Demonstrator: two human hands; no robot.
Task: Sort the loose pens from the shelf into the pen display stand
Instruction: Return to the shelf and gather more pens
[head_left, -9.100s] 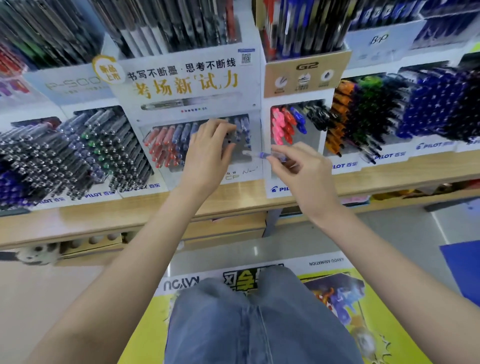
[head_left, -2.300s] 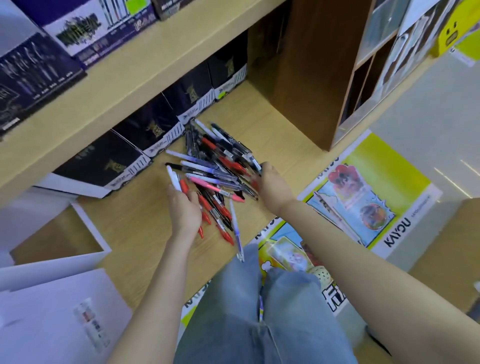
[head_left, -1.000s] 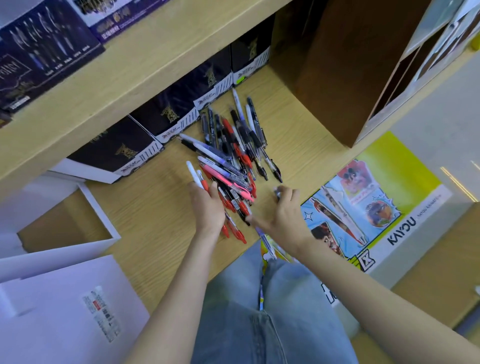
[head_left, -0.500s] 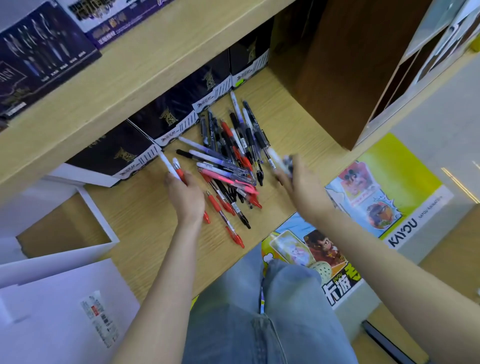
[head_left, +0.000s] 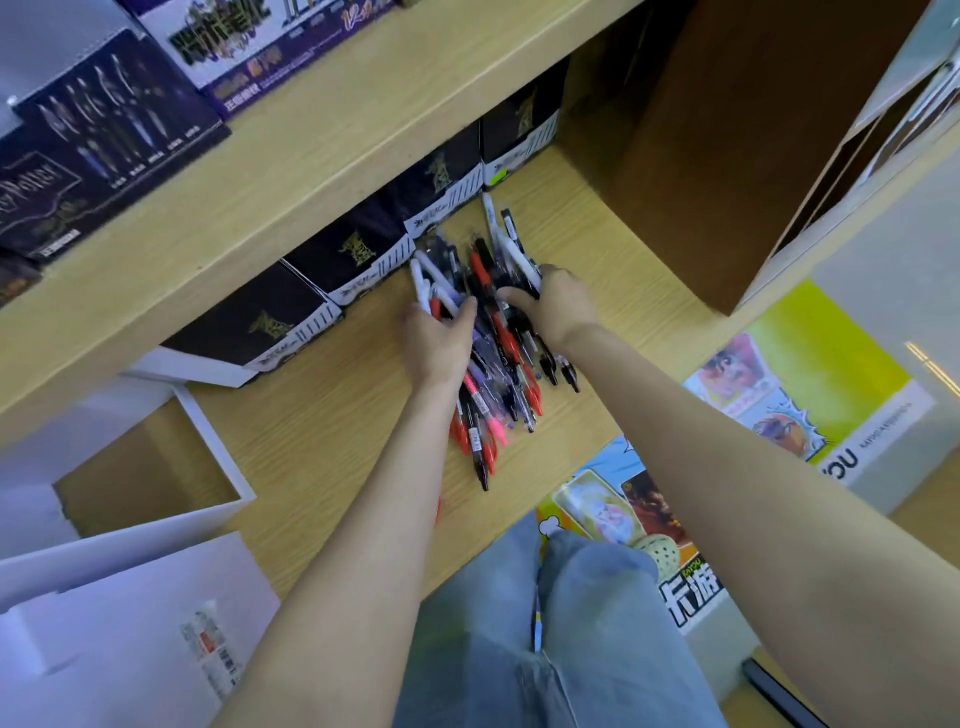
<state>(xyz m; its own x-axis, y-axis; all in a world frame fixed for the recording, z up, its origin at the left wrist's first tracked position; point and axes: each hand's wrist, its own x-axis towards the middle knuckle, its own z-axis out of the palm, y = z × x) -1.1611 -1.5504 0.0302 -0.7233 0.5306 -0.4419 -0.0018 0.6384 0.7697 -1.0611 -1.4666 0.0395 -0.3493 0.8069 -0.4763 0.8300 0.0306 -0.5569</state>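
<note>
A bundle of loose pens (head_left: 496, 358), red, black, white and pink, lies on the low wooden shelf (head_left: 332, 431), pressed together into one narrow heap. My left hand (head_left: 435, 340) grips the heap's left side, with a few white and red pens sticking up past its fingers. On the right side, my right hand (head_left: 558, 304) closes over the heap, holding white and black pens at its top. The pen display stand is out of view.
Dark boxes with white fronts (head_left: 358, 265) stand in a row right behind the pens, under an upper shelf board (head_left: 291, 156). A brown divider wall (head_left: 727, 156) rises at the right. White cartons (head_left: 119, 613) sit at the lower left. My knees (head_left: 545, 623) are below.
Both hands have moved inward and pushed the spread-out pens together into one tight bundle. The right hand came in from the pile's right edge. Earlier still, I was at the pen display stand.
</note>
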